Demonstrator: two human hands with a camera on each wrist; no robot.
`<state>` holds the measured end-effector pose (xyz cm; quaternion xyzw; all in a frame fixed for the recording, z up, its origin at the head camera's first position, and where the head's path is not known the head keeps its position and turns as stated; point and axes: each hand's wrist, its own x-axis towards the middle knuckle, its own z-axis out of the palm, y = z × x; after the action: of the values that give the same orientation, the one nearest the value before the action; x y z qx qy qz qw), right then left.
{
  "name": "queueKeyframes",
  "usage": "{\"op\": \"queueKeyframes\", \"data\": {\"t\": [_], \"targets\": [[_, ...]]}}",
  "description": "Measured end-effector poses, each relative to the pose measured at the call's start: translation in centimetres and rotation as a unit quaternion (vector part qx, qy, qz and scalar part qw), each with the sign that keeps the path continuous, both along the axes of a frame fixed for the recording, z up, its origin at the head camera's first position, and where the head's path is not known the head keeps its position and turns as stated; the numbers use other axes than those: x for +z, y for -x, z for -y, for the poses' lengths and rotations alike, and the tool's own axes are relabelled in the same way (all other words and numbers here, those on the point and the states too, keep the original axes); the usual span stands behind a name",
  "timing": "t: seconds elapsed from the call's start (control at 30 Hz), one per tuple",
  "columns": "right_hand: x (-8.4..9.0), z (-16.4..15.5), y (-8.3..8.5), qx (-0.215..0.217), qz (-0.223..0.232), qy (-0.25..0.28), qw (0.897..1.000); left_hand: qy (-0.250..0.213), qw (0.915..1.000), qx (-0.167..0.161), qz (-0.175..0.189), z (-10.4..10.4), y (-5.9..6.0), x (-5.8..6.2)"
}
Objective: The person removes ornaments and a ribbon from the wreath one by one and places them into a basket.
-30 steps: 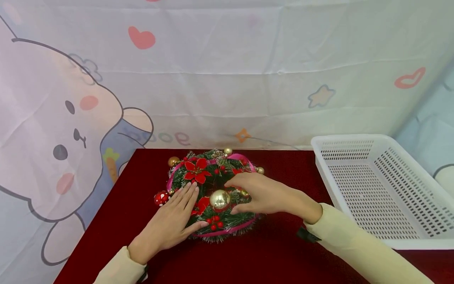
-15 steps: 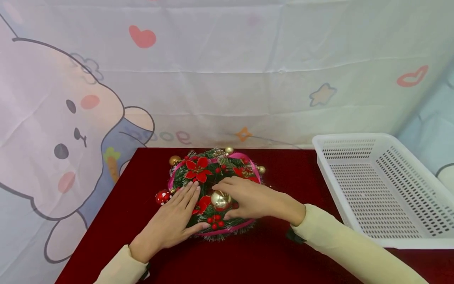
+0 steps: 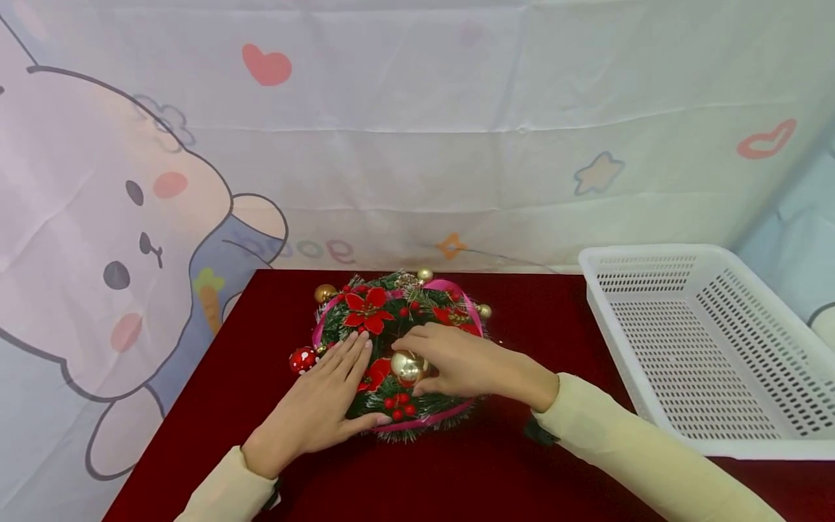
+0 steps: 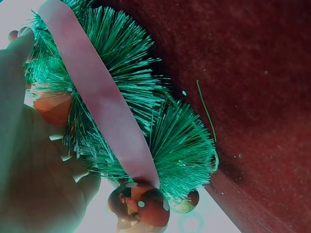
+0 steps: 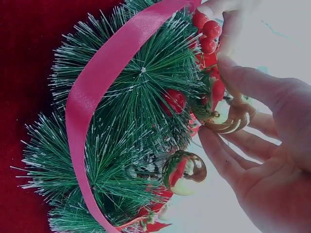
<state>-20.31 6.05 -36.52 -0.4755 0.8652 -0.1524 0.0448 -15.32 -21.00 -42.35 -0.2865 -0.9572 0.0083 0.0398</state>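
A green Christmas wreath [image 5: 126, 73] with a pink ribbon [image 5: 80, 102], red poinsettias [image 3: 367, 310] and berries [image 3: 399, 407] lies on the red cloth. My left hand [image 3: 320, 402] rests on its left side, fingers straight and thumb spread. On the wreath's near part, my right hand [image 3: 466, 362] holds a large shiny gold ball ornament [image 3: 407, 368]. In the right wrist view, thumb and fingers curve round this ball [image 5: 233, 119]. A red spotted ball [image 3: 303, 359] hangs beside the left fingers. The right hand hides part of the wreath's right side.
Smaller gold balls [image 3: 325, 293] stick out around the wreath's rim. A white perforated plastic basket [image 3: 626, 362] stands at the right. The red tablecloth [image 3: 417, 486] reaches back to a pale printed curtain [image 3: 417, 167] behind.
My right hand has moved left onto the gold ball and closed its fingers and thumb round it. My left hand stays on the wreath. The head view has shifted slightly.
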Motion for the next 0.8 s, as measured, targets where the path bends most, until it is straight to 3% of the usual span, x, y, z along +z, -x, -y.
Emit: {"op": "queueKeyframes", "data": {"t": [0.57,0.8], "targets": [[0.7,-0.6,-0.1,-0.003,0.019,0.026,0.999,0.003,1.0,-0.003,0.006,-0.1,0.0,0.2],[0.7,-1.2,-0.4,-0.015,0.055,0.059,0.997,0.001,1.0,-0.004,0.008,0.0,-0.1,0.2]]}}
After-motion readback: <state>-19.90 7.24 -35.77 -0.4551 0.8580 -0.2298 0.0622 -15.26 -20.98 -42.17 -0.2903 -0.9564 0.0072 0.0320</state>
